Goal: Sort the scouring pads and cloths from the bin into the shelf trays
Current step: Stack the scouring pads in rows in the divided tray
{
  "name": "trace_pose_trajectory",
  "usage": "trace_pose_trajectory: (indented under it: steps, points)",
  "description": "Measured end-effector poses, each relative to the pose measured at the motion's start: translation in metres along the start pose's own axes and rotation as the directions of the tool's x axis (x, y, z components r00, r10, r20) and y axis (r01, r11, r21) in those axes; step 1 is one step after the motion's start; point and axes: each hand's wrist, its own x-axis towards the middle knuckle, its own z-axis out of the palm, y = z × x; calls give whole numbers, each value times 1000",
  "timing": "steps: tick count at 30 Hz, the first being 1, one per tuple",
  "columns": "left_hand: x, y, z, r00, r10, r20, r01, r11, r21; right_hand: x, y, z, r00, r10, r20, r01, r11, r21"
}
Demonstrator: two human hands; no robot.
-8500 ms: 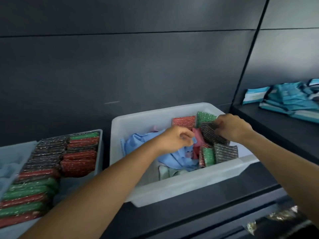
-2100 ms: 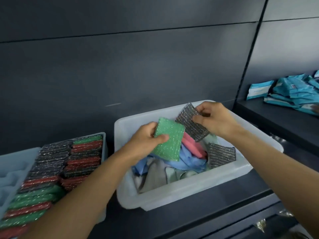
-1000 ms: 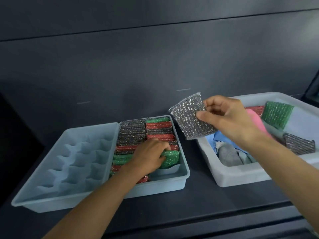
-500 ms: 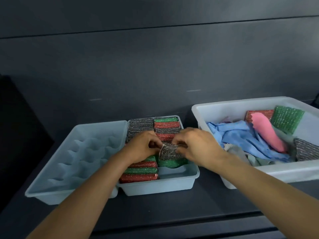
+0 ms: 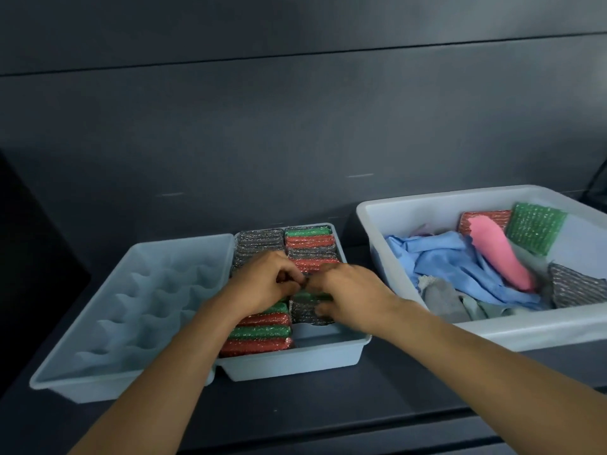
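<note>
Silver scouring pad (image 5: 307, 311) stands on edge in the right column of the pad tray (image 5: 295, 364), at the near end of that row, green pad (image 5: 312, 295) right behind it. My right hand (image 5: 348, 298) is curled over the silver pad, fingertips on its top edge and right side; looks like a pinch, but whether I'm really gripping or just pressing it, can't tell. My left hand (image 5: 262, 285) is clenched loosely just beside the right one, knuckles almost touching it, fingers tucked down into the gap between the two columns. Can't see what it has hold of, if anything.

Left column of the same tray is packed front to back: red pad (image 5: 256, 346) nearest me, then green, red, green, and silver ones at the far end. Right column has green, red, silver, red at the back. Small empty pocket in front of the silver pad.

Empty divider tray (image 5: 124, 310) sits touching the pad tray on its left, scalloped compartments, nothing in them.

White bin (image 5: 492, 333) is to the right, near but apart from the pad tray. Inside: crumpled blue cloth (image 5: 460, 267), pink cloth (image 5: 499, 257) lying across it, grey cloth (image 5: 441, 298) near the front wall, a green pad (image 5: 535, 228) and a red pad (image 5: 483, 218) leaning at the back, a silver pad (image 5: 574, 287) at the right.

All of it sits on a dark shelf (image 5: 328, 408) against a dark wall panel.
</note>
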Motion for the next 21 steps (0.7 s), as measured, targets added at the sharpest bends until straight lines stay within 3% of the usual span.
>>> trace_pose_trajectory:
  steps: [4, 8, 10, 14, 18, 21]
  points:
    - [9, 40, -1, 975, 23, -223, -59, 986, -157, -27, 25, -34, 966, 104, -238, -57, 979, 194]
    - [31, 89, 11, 966, 134, -223, -187, 952, -241, -72, 99, -68, 903, 329, -276, -248, 924, 290]
    - [46, 109, 21, 964, 178, -199, -227, 939, -259, -98, 145, -81, 884, 421, -204, -371, 897, 242]
    - [74, 147, 47, 960, 253, -119, -278, 917, -287, -144, 221, -100, 811, 578, 90, -585, 797, 151]
    - [110, 183, 71, 950, 310, -23, -299, 893, -336, -170, 273, -102, 650, 639, 413, -718, 694, 55]
    - [147, 208, 90, 953, 304, 5, -284, 895, -342, -172, 289, -92, 640, 633, 436, -703, 711, -2]
